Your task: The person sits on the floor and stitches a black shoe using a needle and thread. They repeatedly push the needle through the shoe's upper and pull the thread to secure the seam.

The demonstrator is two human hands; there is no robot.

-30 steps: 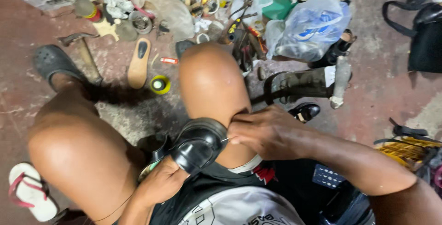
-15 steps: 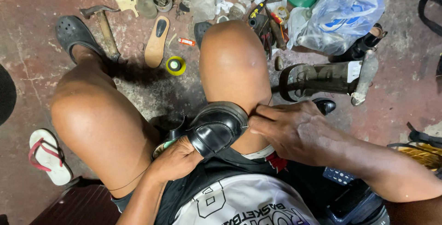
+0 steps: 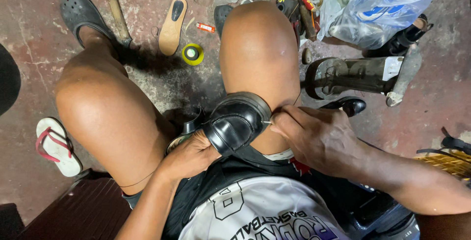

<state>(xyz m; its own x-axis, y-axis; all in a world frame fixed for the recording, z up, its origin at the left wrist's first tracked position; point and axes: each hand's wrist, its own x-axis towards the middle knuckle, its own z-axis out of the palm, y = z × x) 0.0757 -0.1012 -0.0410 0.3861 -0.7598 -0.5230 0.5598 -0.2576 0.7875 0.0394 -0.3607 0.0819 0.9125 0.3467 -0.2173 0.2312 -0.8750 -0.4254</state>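
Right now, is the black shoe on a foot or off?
Off: the left hand holds the black shoe against the thigh, right hand at its edge.

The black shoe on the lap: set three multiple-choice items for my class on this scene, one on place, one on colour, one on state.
1. Where does the black shoe rest?
A. on the floor
B. on the right thigh
C. on a bench

2. What colour is the tape roll on the floor?
A. yellow-green
B. red
C. blue

3. How is the shoe held?
A. by neither hand
B. by the right hand alone
C. left hand grips it from below, right hand pinches at its edge

Answers:
1 B, it sits against the thigh below the knee.
2 A, its ring is yellow-green beside the tan insole.
3 C, the left fingers wrap the shoe's underside while the right fingertips press at its welt.
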